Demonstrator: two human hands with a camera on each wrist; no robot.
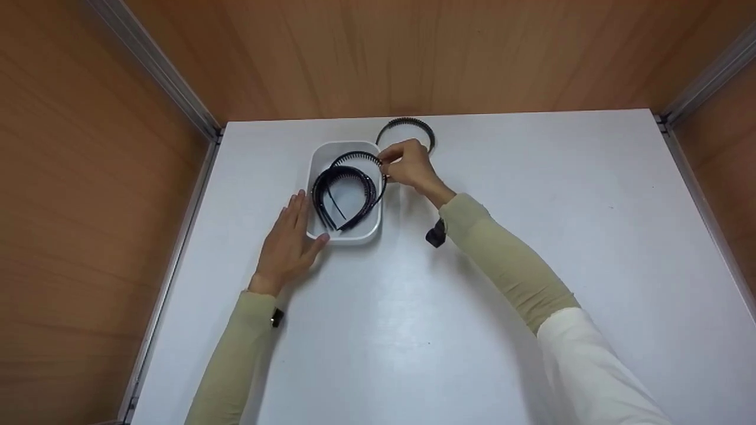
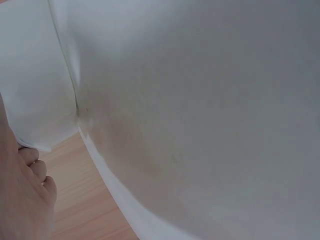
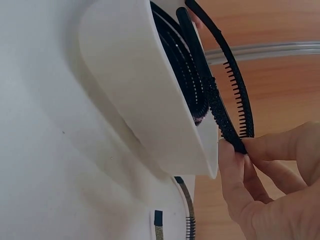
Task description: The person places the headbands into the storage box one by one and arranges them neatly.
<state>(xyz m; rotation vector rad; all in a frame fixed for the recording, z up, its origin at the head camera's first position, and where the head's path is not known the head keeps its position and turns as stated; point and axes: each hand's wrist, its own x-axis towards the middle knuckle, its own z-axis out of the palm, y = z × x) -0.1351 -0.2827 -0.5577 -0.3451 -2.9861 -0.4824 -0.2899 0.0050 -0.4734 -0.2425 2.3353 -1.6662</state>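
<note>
My right hand (image 1: 411, 168) pinches a black toothed headband (image 3: 244, 105) between thumb and fingers, at the right rim of a white plastic tub (image 1: 351, 241). The held headband tilts over the tub's opening. Several dark headbands (image 1: 319, 198) lie nested inside, some with shiny dots along the band in the right wrist view. My left hand (image 1: 285, 245) rests along the tub's left side, fingers straight and thumb at the near left corner. In the left wrist view, only part of the left hand (image 2: 25, 192) shows beside the tub's wall.
Another toothed headband (image 1: 407, 120) lies on the white table (image 1: 531, 177) behind the tub, near the back edge; its ends show glittery in the right wrist view. Wood panels (image 1: 413, 59) stand at the back and both sides. Small wrist cameras (image 1: 436, 234) hang under the sleeves.
</note>
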